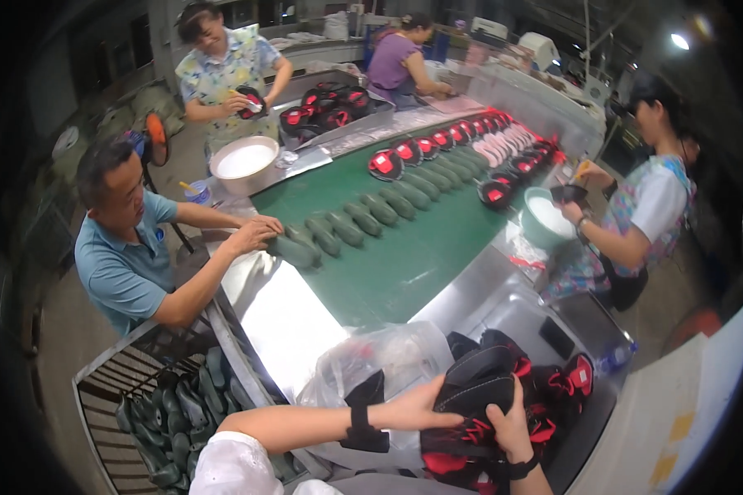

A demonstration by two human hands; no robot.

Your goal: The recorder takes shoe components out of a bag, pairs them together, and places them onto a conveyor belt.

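Low in front of me, my left hand (414, 410) and my right hand (510, 422) are both closed on a black shoe upper (473, 394) with light stitching along its edge. The left thumb presses on its near side; the right hand grips its right edge. Another dark upper shows just behind it, and I cannot tell whether that one is held too. Under and around my hands lies a pile of black and red shoe uppers (541, 429). A clear plastic bag (380, 363) bulges beside my left forearm, which wears a black wrist strap.
A green conveyor belt (363, 285) carries rows of dark green shoe lasts (361, 218) and black-red uppers (404, 152). A metal crate (111, 429) of lasts stands at lower left. Co-workers stand around, one touching a last, others near a white basin (241, 183) and a pale green bowl (545, 235).
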